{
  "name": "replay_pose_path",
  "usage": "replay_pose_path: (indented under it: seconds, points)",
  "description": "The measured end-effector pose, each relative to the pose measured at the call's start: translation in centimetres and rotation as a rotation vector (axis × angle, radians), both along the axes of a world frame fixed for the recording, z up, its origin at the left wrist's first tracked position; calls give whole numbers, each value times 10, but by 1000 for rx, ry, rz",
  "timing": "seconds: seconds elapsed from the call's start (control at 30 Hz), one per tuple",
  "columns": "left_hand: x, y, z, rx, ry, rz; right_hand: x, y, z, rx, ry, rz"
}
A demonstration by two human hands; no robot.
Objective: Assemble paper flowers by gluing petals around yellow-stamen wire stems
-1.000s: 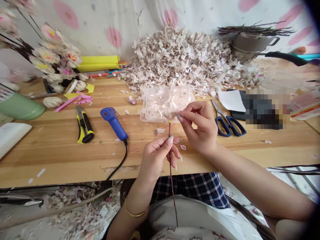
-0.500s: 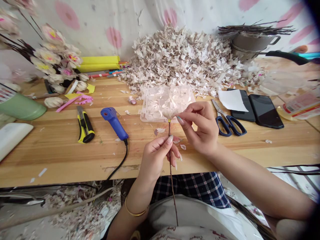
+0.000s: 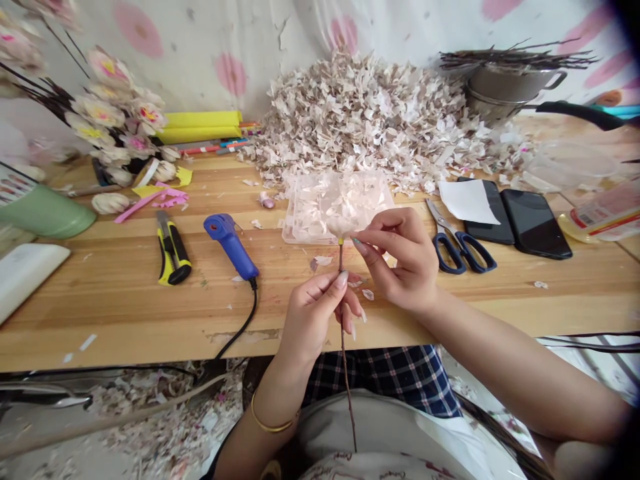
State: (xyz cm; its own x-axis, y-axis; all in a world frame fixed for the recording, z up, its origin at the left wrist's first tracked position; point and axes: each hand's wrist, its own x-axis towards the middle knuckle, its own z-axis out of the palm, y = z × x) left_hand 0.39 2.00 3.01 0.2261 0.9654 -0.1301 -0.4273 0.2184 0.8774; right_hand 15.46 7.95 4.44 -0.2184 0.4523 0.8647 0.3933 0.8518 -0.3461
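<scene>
My left hand (image 3: 320,303) is closed round a thin brown twig (image 3: 346,373), pinching it upright between thumb and forefinger, the other fingers loosely curled. At the twig's top sits a small pale flower (image 3: 340,229) with a yellow band at its base; it blends with the box behind it. My right hand (image 3: 403,257) pinches a pale petal at the flower's right side, thumb against forefinger; the petal is mostly hidden by the fingertips. Behind the flower lies a clear compartment box (image 3: 300,230) with pale petals in it.
A large heap of pale petals (image 3: 360,113) fills the back. On the left lie a blue glue gun (image 3: 230,247), a yellow-black utility knife (image 3: 173,253) and finished flowers (image 3: 107,117). On the right are scissors (image 3: 457,243), a phone (image 3: 535,223) and a pot with twigs (image 3: 505,83).
The whole view has shifted very slightly. Both hands keep their grips on the twig and the petal, with hardly any movement.
</scene>
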Motion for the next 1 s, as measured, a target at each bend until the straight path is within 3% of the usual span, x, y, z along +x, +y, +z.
replay_pose_path:
  seconds: [1.0]
  points:
    - [-1,-3,-2,1,67,22,2,0,1,30,41,-103]
